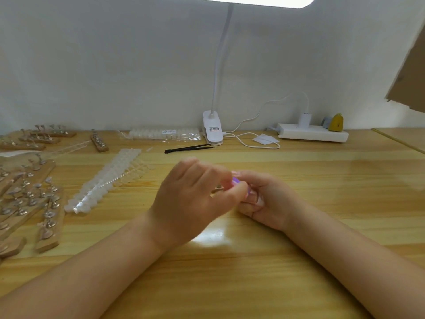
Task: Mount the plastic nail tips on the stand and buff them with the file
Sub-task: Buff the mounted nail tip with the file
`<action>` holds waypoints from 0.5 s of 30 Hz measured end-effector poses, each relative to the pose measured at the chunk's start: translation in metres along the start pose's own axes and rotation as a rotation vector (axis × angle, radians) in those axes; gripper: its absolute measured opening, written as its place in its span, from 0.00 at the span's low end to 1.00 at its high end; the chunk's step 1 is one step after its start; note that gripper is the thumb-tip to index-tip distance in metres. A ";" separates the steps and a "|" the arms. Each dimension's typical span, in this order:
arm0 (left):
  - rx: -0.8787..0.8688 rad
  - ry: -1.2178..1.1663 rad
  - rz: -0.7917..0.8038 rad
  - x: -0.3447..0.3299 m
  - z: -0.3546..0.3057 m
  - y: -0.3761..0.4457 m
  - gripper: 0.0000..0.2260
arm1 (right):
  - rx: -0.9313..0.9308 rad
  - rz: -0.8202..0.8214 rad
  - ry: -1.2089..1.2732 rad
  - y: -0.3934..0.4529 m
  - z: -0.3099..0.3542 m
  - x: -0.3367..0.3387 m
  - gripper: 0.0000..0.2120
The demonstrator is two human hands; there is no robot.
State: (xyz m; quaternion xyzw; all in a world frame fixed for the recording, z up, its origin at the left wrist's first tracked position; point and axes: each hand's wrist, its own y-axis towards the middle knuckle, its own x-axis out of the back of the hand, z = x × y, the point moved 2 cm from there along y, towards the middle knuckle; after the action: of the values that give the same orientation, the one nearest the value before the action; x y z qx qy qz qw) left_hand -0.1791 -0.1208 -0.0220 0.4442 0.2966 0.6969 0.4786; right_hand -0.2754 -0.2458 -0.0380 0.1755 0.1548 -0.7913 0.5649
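My left hand [193, 199] and my right hand [264, 201] meet at the middle of the wooden table [299, 261], fingers curled together. Between them shows a small purple object [236, 180], probably the file, held by my right hand; most of it is hidden. A bit of a metal stand post [218, 187] peeks out under my left fingers, which seem to pinch it; motion blur hides the grip. Strips of clear nail tips [103, 183] lie to the left. Wooden stands with metal posts [30, 196] are spread along the left edge.
A white clip lamp [212, 130] stands at the back by the wall, with black tweezers [190, 148] in front of it. A bagged pack of tips [165, 134] lies left of the lamp. A white power strip [312, 133] and cable sit at the back right.
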 end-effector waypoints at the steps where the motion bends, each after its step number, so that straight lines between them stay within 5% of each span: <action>1: -0.005 0.026 0.016 0.000 0.002 0.000 0.10 | -0.007 -0.006 0.005 0.000 0.000 0.000 0.05; 15: 0.099 0.094 0.085 0.000 0.007 -0.005 0.10 | -0.023 -0.037 0.048 0.002 0.001 0.003 0.10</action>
State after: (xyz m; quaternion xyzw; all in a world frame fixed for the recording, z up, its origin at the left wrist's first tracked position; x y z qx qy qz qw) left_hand -0.1705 -0.1187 -0.0233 0.4461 0.3337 0.7212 0.4118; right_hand -0.2751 -0.2496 -0.0390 0.1849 0.1808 -0.7953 0.5483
